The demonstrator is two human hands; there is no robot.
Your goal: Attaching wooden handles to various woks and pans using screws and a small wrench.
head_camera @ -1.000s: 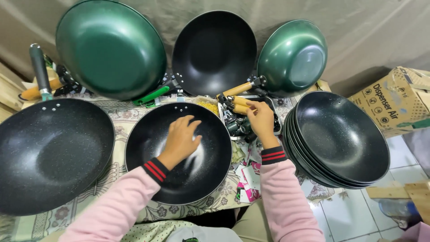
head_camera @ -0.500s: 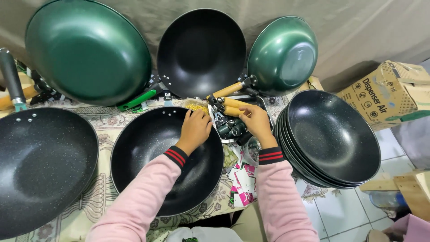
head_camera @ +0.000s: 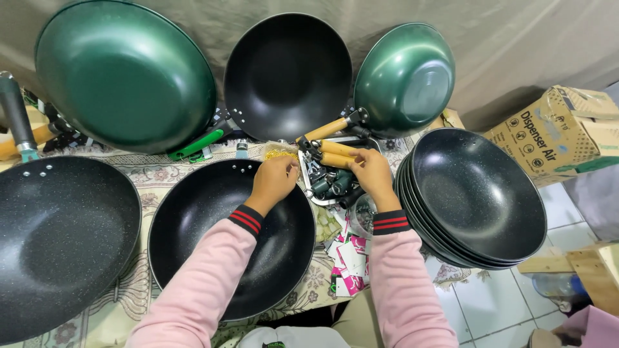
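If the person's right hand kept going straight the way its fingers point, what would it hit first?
The right hand points up and left, toward the wooden handles lying just ahead of its fingertips. Those would likely come first, before the black wok leaning behind, though depth is hard to judge.

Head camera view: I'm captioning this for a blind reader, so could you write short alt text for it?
A person in pink sleeves reaches both hands, left hand and right hand, to a pile of wooden pan handles above a black speckled pan on a floral tablecloth. More black pans lie left and stacked right; green pans lean behind.
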